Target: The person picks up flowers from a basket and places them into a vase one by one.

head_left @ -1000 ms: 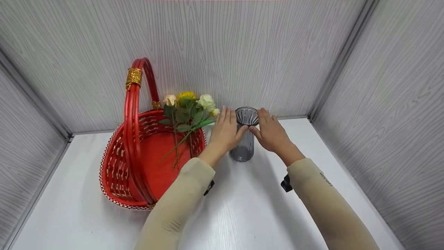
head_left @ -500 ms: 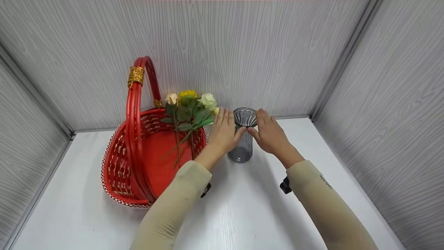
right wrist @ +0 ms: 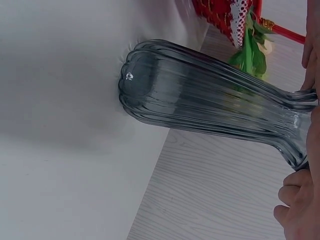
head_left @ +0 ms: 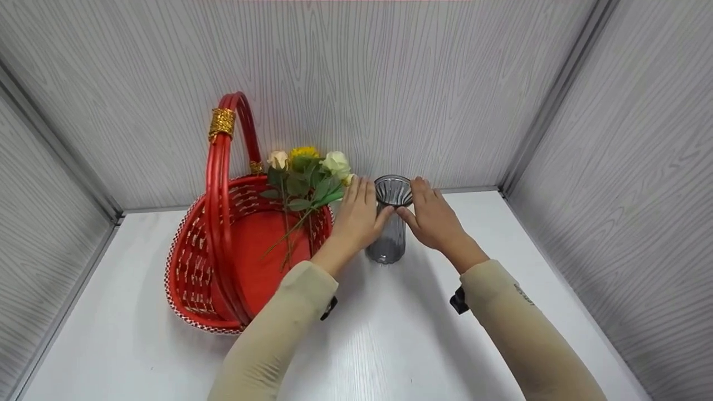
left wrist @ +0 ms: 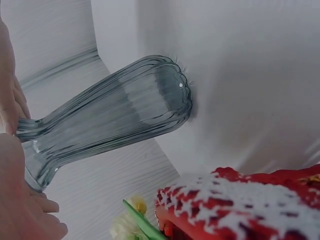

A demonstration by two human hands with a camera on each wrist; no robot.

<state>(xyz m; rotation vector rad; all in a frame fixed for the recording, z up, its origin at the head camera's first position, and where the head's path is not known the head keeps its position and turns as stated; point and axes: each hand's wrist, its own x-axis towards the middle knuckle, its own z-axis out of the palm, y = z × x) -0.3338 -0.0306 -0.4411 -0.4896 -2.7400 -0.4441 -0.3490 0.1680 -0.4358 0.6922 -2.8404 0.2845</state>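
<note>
A grey ribbed glass vase (head_left: 390,239) stands upright on the white table, near the back wall. My left hand (head_left: 355,216) touches the left of its flared rim with straight fingers. On the rim's other side, my right hand (head_left: 434,216) lies with its fingers straight too. The two thumbs come close together at the near side of the rim. In the left wrist view the ribbed body of the vase (left wrist: 120,105) shows down to its base, with no hand round it. The right wrist view shows the same vase (right wrist: 200,90) with fingers only at its neck.
Left of the vase stands a red woven basket (head_left: 186,273) with a tall arched handle (head_left: 220,195). Several flowers, among them a white rose (head_left: 336,165) and a yellow flower (head_left: 304,152), lean over its far right rim. Grey wood-grain walls enclose the white table (head_left: 384,345).
The vase and both hands have shifted slightly left, nearer the basket. The hands keep the same pose on either side of the rim. The head view has moved a little.
</note>
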